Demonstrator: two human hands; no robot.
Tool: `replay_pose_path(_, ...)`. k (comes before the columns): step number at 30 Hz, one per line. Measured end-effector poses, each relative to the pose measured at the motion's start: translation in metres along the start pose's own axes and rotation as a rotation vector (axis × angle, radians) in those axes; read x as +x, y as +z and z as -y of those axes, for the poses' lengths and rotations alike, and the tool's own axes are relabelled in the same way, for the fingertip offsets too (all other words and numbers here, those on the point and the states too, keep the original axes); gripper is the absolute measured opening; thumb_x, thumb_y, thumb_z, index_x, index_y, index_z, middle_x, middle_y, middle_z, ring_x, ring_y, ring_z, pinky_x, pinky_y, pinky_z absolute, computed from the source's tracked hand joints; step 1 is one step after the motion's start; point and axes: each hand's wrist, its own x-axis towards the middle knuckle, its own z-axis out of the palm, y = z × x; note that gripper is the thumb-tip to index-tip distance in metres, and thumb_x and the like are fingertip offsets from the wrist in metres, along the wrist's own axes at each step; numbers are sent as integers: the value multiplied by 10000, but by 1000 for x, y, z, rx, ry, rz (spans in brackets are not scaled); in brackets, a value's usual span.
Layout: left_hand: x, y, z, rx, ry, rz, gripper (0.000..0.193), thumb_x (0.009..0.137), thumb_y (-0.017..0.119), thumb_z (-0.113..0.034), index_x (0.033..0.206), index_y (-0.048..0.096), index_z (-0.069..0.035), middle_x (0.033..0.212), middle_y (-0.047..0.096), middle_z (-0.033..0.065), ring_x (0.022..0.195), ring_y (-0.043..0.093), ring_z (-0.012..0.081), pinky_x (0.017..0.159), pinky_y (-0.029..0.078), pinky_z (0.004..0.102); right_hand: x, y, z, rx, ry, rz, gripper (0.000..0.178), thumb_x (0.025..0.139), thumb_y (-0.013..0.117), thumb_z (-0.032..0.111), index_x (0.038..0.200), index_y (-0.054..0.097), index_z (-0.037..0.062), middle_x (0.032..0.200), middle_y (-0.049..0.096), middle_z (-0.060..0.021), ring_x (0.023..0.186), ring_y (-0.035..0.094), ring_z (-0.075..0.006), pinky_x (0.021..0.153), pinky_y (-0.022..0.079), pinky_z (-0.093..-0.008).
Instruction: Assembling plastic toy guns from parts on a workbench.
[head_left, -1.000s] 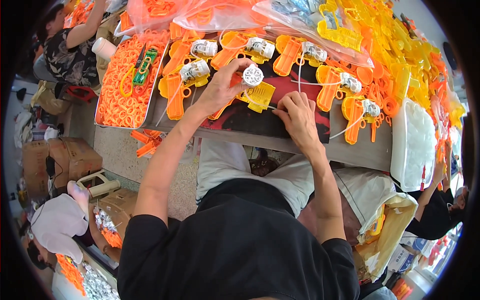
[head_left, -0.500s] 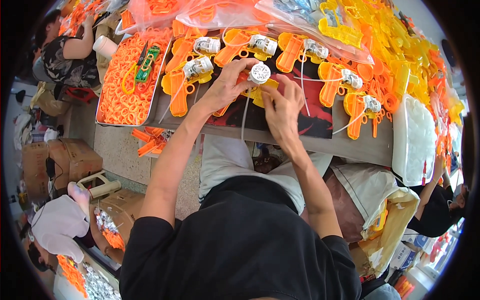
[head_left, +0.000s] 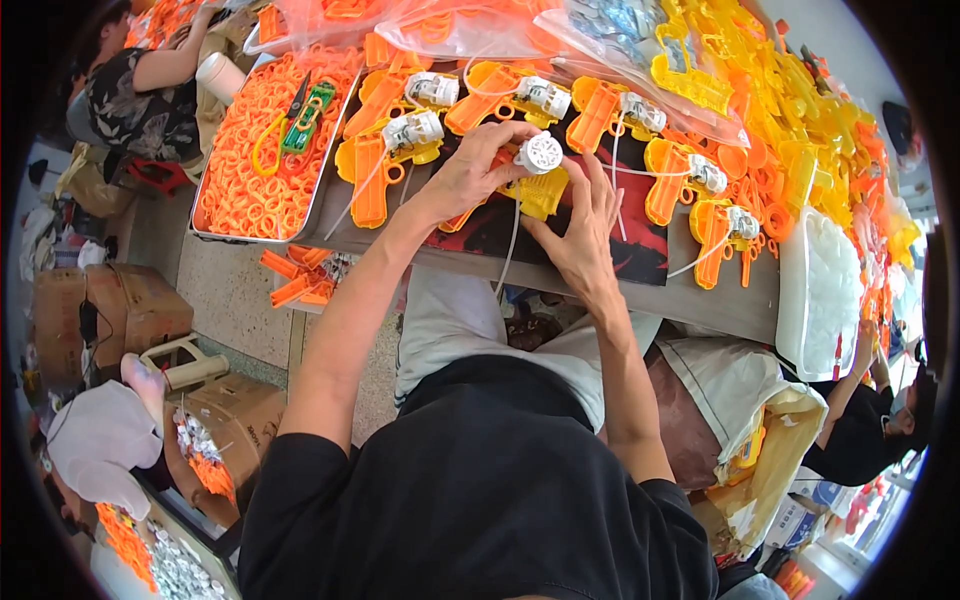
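At the middle of the table edge, my left hand (head_left: 475, 178) is closed around a toy gun, with a white slotted round part (head_left: 540, 153) at its fingertips. The gun's yellow shell (head_left: 540, 197) shows below that part, and a pale cord (head_left: 514, 245) hangs from it. Some orange, likely its handle, peeks out under my left hand. My right hand (head_left: 583, 230) curves about the shell's right side, thumb low and fingers high, seemingly touching its edges. Similar orange-and-yellow toy guns with white cylinders lie around, such as one at the left (head_left: 370, 175) and one at the right (head_left: 665, 180).
A metal tray (head_left: 200, 232) of orange rings stands at the left, with green-handled snips (head_left: 305, 125) on top. Yellow parts (head_left: 790, 110) are heaped at the far right, near a white translucent tub (head_left: 820, 290). Plastic bags lie along the back. Other people sit at both sides.
My right hand's fingers have spread from a bunched pose beside the white part to either side of the yellow shell. The toy gun has shifted slightly right in view.
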Motion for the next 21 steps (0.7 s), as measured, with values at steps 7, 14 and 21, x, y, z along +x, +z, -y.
replay_pose_path(7,-9,-7,5,-52,-22,-109,482,957,708,-77,1409,550,-29,1332,640,81,1227,605,171,1056,485,318,15,-9,-10,241,-38,90,929,753,883,172,1531,389,56,1358,583,-165,1270,577,-293,1137,407,-469)
replay_pose_path(14,-2,-15,-16,108,77,-63,436,906,731,-80,1327,627,-30,1281,669,123,1215,635,257,1047,490,384,34,-30,2,315,-18,94,923,749,899,186,1529,421,61,1333,601,-166,1139,623,-268,1023,495,-401)
replay_pose_path(21,29,-33,-8,168,111,91,457,901,756,-125,1331,631,-36,1273,682,110,1229,627,226,1053,483,376,46,-35,-1,335,-4,100,834,785,882,193,1481,456,22,1340,606,-164,1193,632,-264,1044,491,-396)
